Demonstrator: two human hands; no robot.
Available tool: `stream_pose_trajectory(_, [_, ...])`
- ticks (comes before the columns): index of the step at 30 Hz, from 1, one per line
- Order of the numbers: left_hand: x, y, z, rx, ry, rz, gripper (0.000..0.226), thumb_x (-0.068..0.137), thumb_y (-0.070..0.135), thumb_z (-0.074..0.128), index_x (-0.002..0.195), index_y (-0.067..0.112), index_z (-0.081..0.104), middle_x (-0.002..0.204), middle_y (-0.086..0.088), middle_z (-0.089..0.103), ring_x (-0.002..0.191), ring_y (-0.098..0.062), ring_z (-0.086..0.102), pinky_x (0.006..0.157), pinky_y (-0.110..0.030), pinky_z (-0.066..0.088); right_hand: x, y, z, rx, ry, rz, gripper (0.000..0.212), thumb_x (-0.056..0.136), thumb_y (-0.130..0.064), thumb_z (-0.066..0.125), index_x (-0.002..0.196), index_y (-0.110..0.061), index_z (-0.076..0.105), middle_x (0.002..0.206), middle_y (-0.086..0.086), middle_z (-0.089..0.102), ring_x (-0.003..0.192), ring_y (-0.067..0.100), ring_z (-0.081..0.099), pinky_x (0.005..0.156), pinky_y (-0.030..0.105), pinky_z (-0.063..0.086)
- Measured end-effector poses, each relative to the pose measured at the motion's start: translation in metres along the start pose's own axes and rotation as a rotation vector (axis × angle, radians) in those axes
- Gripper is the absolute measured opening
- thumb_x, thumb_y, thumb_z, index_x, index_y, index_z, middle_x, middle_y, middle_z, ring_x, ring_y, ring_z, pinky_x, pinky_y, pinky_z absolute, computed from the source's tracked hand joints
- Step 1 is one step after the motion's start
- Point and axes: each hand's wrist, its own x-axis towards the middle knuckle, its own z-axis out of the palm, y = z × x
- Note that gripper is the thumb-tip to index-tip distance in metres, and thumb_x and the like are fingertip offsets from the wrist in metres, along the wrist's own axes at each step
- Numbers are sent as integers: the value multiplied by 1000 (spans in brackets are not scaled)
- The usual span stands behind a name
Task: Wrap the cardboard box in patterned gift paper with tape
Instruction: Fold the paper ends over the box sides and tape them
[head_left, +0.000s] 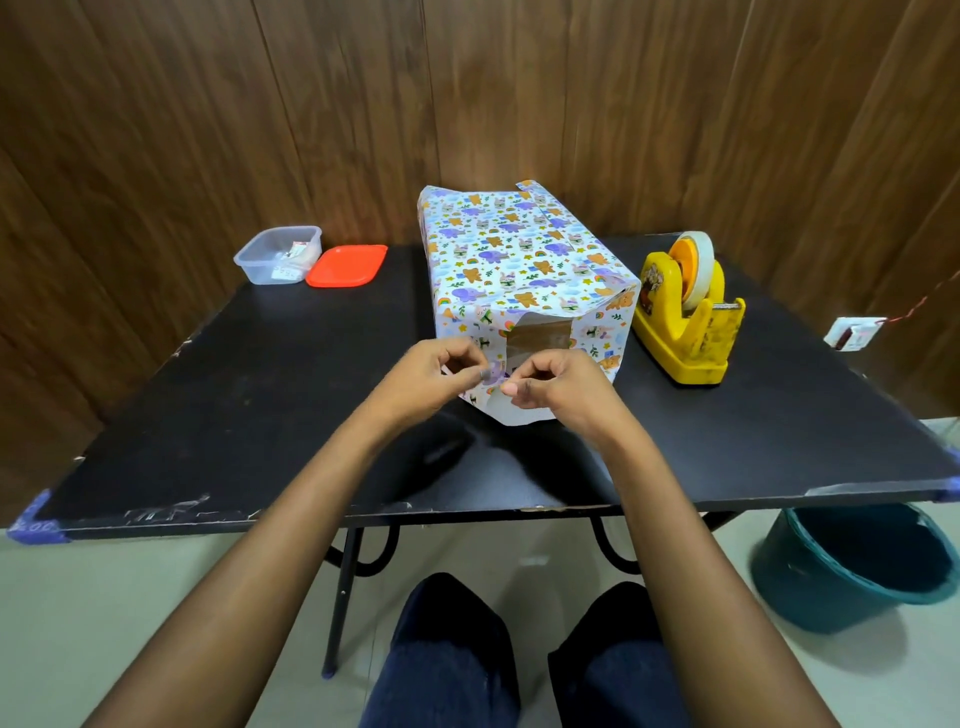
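The box (519, 260) stands in the middle of the black table (234, 415), covered on top and sides in white paper printed with cartoon animals. At its near end the paper flaps leave a gap where brown cardboard (537, 335) shows. A white-backed lower flap (519, 413) hangs toward the table. My left hand (441, 376) and my right hand (556, 384) meet in front of that end, fingers curled, pinching the paper edges close together. A yellow tape dispenser (683, 312) with a roll stands right of the box.
At the back left sit a clear plastic tub (278, 254) holding small items and its red lid (347, 266). A teal bucket (857, 566) stands on the floor at the right. Wood panelling rises behind the table. My knees are under the near edge.
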Motion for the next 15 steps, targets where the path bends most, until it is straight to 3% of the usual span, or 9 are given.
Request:
stream_pose_trajectory(2, [5, -14, -3, 369, 306, 145, 24, 80, 28, 64, 96, 10, 64, 99, -3, 57, 93, -17, 49, 81, -25, 38, 6, 1, -5, -55, 40, 6, 23, 83, -6, 68, 64, -14, 59, 63, -2, 56, 59, 9, 54, 66, 16, 53])
stream_pose_trajectory(3, [8, -18, -6, 508, 377, 158, 38, 78, 29, 69, 110, 10, 60, 114, -7, 53, 106, -21, 45, 89, -29, 36, 9, 2, -7, -84, 61, 9, 25, 84, -6, 67, 63, -15, 58, 61, -3, 55, 56, 8, 53, 61, 13, 51])
stream_pose_trajectory(5, [19, -24, -12, 642, 343, 146, 67, 73, 24, 76, 130, 6, 47, 137, -12, 41, 127, -27, 35, 102, -39, 31, 17, 3, -10, -128, 99, 11, 25, 85, -5, 66, 64, -14, 57, 58, -6, 54, 48, 2, 50, 53, 8, 46])
stream_pose_trajectory(7, [31, -28, -14, 675, 264, 167, 74, 71, 20, 79, 134, 2, 43, 140, -16, 41, 132, -30, 34, 106, -42, 28, 24, 4, -8, -154, 122, 0, 17, 86, -4, 64, 70, -9, 60, 58, -9, 55, 42, -4, 49, 52, 8, 43])
stream_pose_trajectory(11, [43, -36, -8, 773, 262, 229, 59, 66, 11, 79, 119, 1, 55, 118, -15, 58, 107, -33, 54, 90, -40, 40, 36, 10, -3, -202, 169, -42, 11, 88, -4, 59, 82, 1, 67, 68, -2, 62, 58, 6, 53, 66, 26, 46])
stream_pose_trajectory(15, [47, -30, -5, 819, 377, 246, 40, 62, 5, 74, 98, 4, 57, 93, -11, 58, 81, -30, 53, 66, -35, 38, 45, 11, -2, -188, 235, -41, 14, 89, -11, 61, 86, 2, 67, 88, 9, 69, 74, 21, 59, 70, 31, 48])
